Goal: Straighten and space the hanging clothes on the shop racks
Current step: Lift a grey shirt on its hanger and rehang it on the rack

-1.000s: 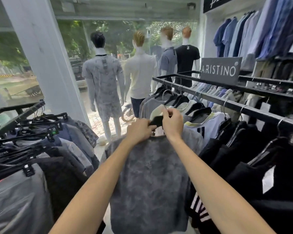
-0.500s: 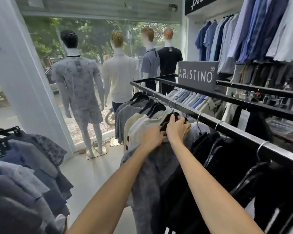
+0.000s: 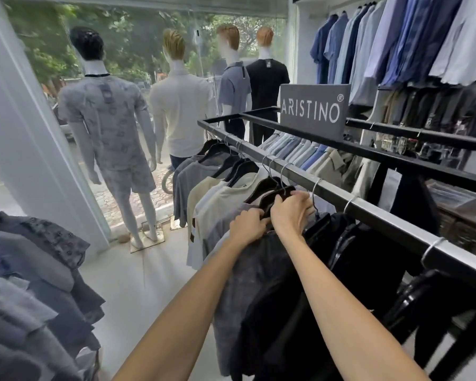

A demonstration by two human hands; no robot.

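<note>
A mottled grey T-shirt [image 3: 248,292] hangs on a black hanger [image 3: 275,196] whose hook reaches up to the black rack rail [image 3: 374,213]. My left hand [image 3: 248,225] grips the shirt's left shoulder at the hanger end. My right hand [image 3: 291,213] is curled round the hanger near its neck, just under the rail. Cream and grey T-shirts [image 3: 217,199] hang further along the rail. Black garments [image 3: 368,259] hang on the nearer side, to the right of my arms.
An ARISTINO sign [image 3: 313,111] stands on the rack's top. Folded shirts lie behind the rail. Blue shirts [image 3: 396,42] hang on the right wall. Several mannequins [image 3: 107,125] face the shop window. Another rack of clothes [image 3: 30,270] stands at the left, across a floor aisle [image 3: 138,284].
The grey shirt, held out in front of me a second ago, has been carried right and up to the rail. Both hands stayed on its hanger, and my view turned right.
</note>
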